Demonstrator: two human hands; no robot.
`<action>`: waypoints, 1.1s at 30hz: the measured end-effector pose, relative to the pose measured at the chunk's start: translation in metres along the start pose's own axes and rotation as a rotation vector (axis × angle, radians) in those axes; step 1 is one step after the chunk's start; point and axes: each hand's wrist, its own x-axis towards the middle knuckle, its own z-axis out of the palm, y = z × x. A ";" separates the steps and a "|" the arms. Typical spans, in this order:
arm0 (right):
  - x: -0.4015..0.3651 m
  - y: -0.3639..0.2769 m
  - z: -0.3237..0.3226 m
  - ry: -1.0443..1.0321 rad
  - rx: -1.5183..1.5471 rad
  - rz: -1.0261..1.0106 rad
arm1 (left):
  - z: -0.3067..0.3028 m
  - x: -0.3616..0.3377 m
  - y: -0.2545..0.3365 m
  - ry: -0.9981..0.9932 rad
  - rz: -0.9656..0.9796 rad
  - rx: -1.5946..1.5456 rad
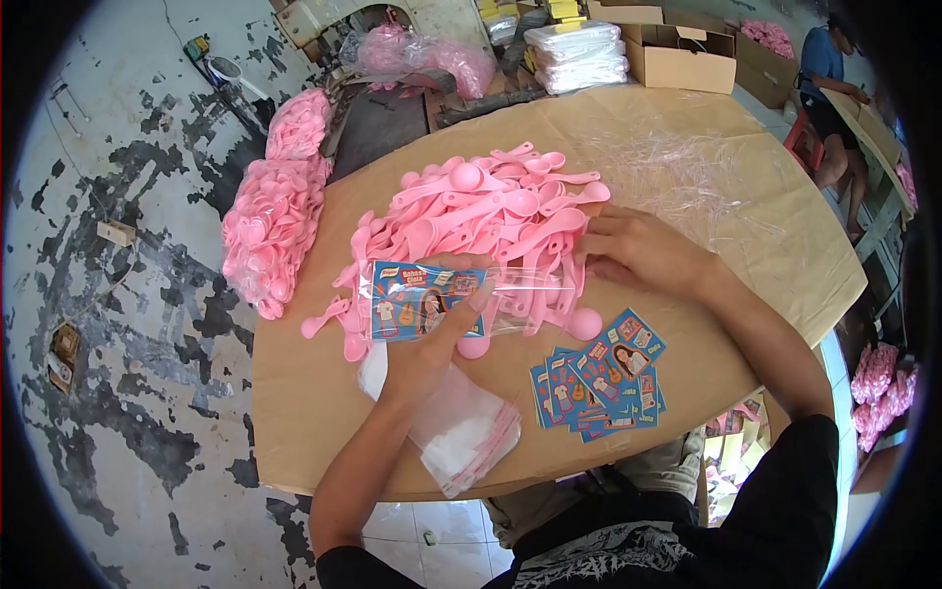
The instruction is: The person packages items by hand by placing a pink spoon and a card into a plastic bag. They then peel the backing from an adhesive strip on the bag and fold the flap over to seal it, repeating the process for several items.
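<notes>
Left hand (424, 351) pinches a clear plastic bag (530, 287) with a blue picture card (400, 302) in it, its thumb on the front. Right hand (650, 253) has bent fingers at the right side of a big heap of pink measuring spoons (481, 208); I cannot tell if it grips one. The heap sits in the middle of the brown worktop (319, 422). Under the left wrist, by the near edge, lie more clear bags (466, 427). To their right, also toward the near edge, is a messy stack of blue cards (601, 385). Thin clear plastic scraps (677, 177) lie near the far right corner. Bagged pink spoons (275, 221) sit beside the left edge. Past the far edge is an open cardboard box (687, 67).
</notes>
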 end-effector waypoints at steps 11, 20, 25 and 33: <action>0.008 -0.019 -0.013 0.284 -0.018 0.184 | -0.001 0.001 0.010 0.013 -0.027 -0.170; 0.007 -0.045 -0.024 0.494 1.005 0.238 | -0.009 0.006 0.008 -0.041 0.044 -0.307; 0.007 -0.065 -0.014 0.483 1.216 0.268 | -0.010 0.001 -0.003 0.009 -0.053 -0.361; 0.016 -0.081 -0.006 0.283 0.902 0.159 | 0.010 -0.006 0.009 -0.036 -0.118 -0.205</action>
